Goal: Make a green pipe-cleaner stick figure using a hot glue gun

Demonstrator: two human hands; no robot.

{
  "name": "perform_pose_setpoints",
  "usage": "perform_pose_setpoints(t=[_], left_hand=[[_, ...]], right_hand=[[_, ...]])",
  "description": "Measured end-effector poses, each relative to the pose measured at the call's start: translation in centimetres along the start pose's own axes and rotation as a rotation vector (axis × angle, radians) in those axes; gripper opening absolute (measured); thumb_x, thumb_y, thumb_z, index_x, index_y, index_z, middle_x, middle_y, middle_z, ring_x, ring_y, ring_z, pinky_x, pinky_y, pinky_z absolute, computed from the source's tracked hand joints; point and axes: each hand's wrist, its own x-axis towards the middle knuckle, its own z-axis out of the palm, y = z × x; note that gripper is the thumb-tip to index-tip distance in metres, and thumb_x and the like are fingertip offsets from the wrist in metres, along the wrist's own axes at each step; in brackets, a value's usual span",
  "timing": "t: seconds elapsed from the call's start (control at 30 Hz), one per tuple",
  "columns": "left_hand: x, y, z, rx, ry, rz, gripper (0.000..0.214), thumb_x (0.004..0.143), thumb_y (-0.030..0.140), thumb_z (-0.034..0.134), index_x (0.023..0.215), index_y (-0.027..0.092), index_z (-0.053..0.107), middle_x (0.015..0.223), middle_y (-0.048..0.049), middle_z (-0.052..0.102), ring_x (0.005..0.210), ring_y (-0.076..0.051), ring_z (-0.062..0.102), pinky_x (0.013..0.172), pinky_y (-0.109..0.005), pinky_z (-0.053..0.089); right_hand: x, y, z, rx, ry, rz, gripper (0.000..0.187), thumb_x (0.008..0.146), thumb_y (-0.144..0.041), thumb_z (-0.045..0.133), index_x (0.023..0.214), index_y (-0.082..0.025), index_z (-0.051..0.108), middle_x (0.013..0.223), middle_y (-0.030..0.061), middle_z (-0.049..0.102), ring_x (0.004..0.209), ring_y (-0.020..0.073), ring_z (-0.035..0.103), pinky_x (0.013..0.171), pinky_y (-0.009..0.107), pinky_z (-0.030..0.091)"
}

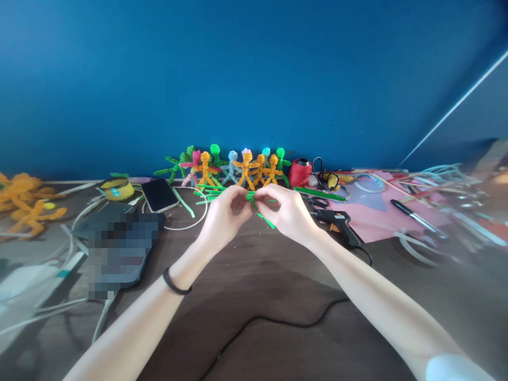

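My left hand point(224, 214) and my right hand point(288, 211) meet above the dark table point(278, 286), fingers pinched together on a green pipe cleaner point(264, 217). One green end sticks out below my right fingers. More green pipe cleaner pieces point(208, 193) lie just behind my hands. A row of small pipe cleaner figures point(238, 166) in orange, green, pink and light blue stands against the blue wall. A black band circles my left wrist.
A black glue gun point(337, 219) lies right of my hands, its cable running toward me. A phone point(159, 194), a yellow tape roll point(117, 189), a red thread spool point(300, 172), pink paper point(377, 211), a black pen point(413, 217) and orange figures point(27, 203) surround the work spot.
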Motion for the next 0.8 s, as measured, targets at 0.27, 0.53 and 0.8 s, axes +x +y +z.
perform_pose_setpoints(t=[0.27, 0.53, 0.8], left_hand=[[-0.2, 0.0, 0.1, 0.052, -0.007, 0.073, 0.007, 0.073, 0.015, 0.051, 0.079, 0.019, 0.052, 0.072, 0.0011, 0.058, 0.068, -0.012, 0.056, 0.062, -0.024, 0.044], [0.0, 0.3, -0.1, 0.021, -0.064, 0.054, 0.004, 0.076, 0.018, 0.053, 0.08, 0.019, 0.053, 0.073, 0.0013, 0.06, 0.068, -0.012, 0.056, 0.062, -0.023, 0.043], [0.0, 0.4, -0.2, 0.114, -0.05, 0.074, 0.01, 0.072, 0.011, 0.049, 0.077, 0.019, 0.051, 0.068, 0.0027, 0.054, 0.067, -0.012, 0.053, 0.061, -0.024, 0.042]], right_hand=[[0.2, 0.0, -0.4, -0.044, -0.031, -0.062, 0.005, 0.077, -0.014, 0.055, 0.078, -0.016, 0.059, 0.074, 0.0029, 0.063, 0.068, 0.0136, 0.06, 0.064, 0.024, 0.047], [0.4, -0.3, -1.2, 0.077, -0.123, 0.069, 0.006, 0.076, -0.014, 0.054, 0.079, -0.016, 0.06, 0.074, 0.0018, 0.064, 0.069, 0.0139, 0.061, 0.065, 0.025, 0.047], [0.4, -0.5, -1.2, 0.059, -0.171, 0.075, 0.003, 0.076, -0.015, 0.056, 0.077, -0.016, 0.059, 0.074, 0.0016, 0.064, 0.068, 0.0137, 0.06, 0.065, 0.026, 0.047]])
